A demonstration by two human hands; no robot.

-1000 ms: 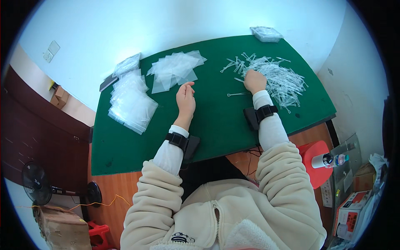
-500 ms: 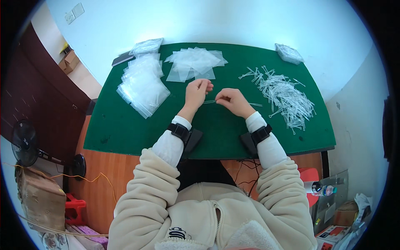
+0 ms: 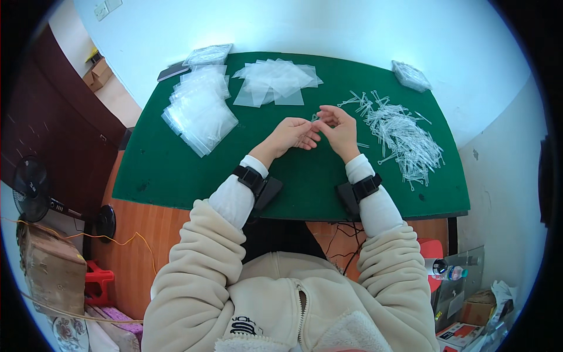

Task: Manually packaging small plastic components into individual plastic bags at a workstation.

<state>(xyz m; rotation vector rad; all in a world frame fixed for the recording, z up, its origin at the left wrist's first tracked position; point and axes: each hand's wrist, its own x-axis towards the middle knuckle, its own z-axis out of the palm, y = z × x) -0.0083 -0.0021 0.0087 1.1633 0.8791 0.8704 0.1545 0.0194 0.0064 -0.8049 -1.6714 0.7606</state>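
My left hand (image 3: 295, 134) and my right hand (image 3: 339, 130) meet over the middle of the table, thumbs and fingertips close together. Between them the small looped end of a clear plastic stick (image 3: 315, 117) shows; the rest is hidden by my fingers. Both hands are closed in a pinch around it. Just right of my right hand another thin clear stick (image 3: 363, 145) lies on the green tabletop (image 3: 281, 196). Farther right spreads a heap of clear plastic sticks (image 3: 402, 138) with ring-shaped ends.
Clear flat bags lie in a fanned stack (image 3: 200, 117) at the left and in a loose pile (image 3: 274, 81) at the far middle. Clear packages stand at the far left (image 3: 208, 55) and far right (image 3: 411, 76). A dark flat object (image 3: 173, 72) rests by the far left edge.
My left hand has moved right and turned to meet my right hand. The right hand has risen slightly, its fingers now pointing up. The stick's looped end now shows above the fingertips.
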